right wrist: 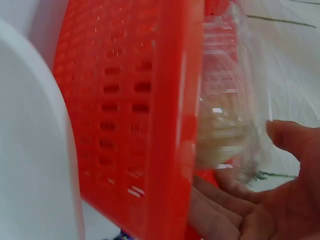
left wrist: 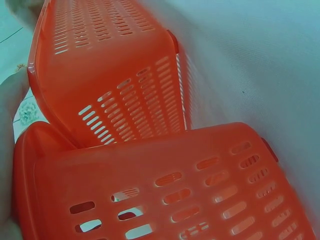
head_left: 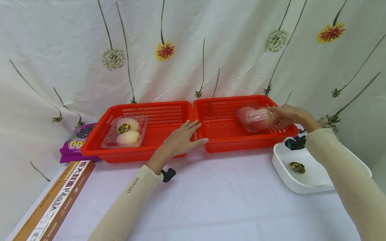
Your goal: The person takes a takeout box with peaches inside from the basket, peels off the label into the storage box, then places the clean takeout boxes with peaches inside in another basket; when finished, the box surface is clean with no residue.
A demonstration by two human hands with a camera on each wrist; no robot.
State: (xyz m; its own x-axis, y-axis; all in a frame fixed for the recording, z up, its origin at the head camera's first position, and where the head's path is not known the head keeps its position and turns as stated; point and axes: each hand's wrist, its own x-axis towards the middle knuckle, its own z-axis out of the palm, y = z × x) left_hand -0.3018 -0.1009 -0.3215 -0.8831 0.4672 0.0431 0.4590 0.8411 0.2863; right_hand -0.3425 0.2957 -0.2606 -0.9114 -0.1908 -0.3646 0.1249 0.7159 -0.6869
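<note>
My right hand (head_left: 286, 115) holds the right end of a clear plastic box (head_left: 260, 115) of peaches. The box is tilted inside the right red basket (head_left: 232, 145), near its right end. In the right wrist view, the thumb is at the edge of the clear plastic, and the fingers (right wrist: 220, 210) reach under the box, partly hidden by the basket rim. My left hand (head_left: 181, 139) rests with fingers spread where the two baskets' rims meet. A second clear box of peaches (head_left: 128, 132), with a round black-and-gold sticker, sits in the left red basket (head_left: 120, 155).
A white tray (head_left: 304, 189) with a round black-and-gold sticker (head_left: 297, 167) in it stands beneath my right forearm. A purple bag (head_left: 67, 150) lies beside the left basket. A long pasta box (head_left: 57, 201) is at the left table edge. Flowered cloth (head_left: 187, 77) hangs behind the baskets.
</note>
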